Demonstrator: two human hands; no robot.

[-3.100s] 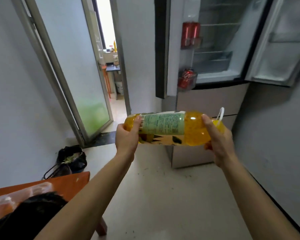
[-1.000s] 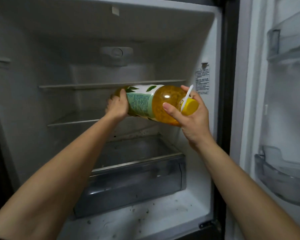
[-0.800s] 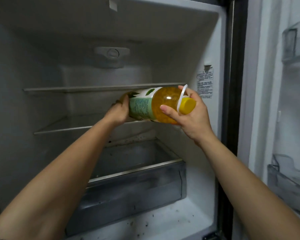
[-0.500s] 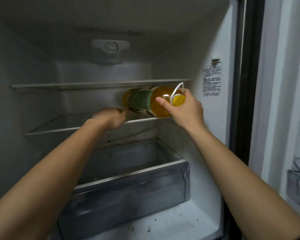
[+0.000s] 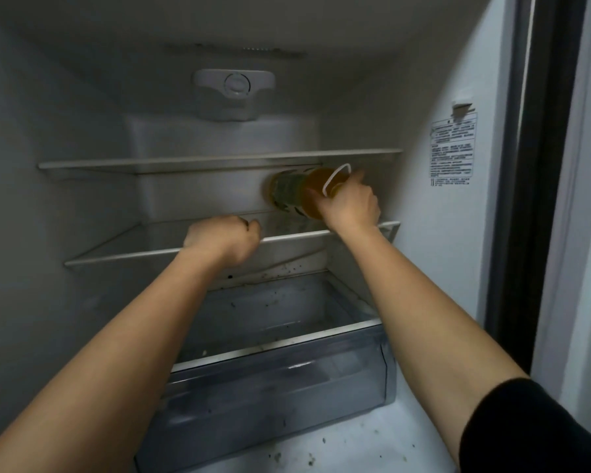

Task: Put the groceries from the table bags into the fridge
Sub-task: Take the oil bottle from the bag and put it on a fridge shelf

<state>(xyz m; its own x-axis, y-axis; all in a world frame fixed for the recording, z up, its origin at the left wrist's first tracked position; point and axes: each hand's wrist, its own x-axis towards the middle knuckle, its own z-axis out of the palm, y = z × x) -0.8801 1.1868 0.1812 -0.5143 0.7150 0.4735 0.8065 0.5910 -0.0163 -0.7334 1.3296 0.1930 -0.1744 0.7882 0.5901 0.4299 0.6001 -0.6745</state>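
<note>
A yellow juice bottle (image 5: 296, 196) with a green label and a white loop at its cap lies on its side on the fridge's lower glass shelf (image 5: 123, 254), at the right, its base pointing to the back wall. My right hand (image 5: 350, 204) grips its cap end. My left hand (image 5: 224, 238) rests as a loose fist on the front edge of that shelf, to the left of the bottle and apart from it, with nothing in it.
An upper glass shelf (image 5: 185, 162) runs just above the bottle. Below the shelves sits a clear crisper drawer (image 5: 287, 380), open-topped and speckled with crumbs. The fridge's right wall (image 5: 458, 233) carries a label, and the door frame stands at far right.
The bottle has gone deeper onto the lower shelf, pushed by my right hand. My left hand has let go of the bottle's base and dropped to the shelf's front edge.
</note>
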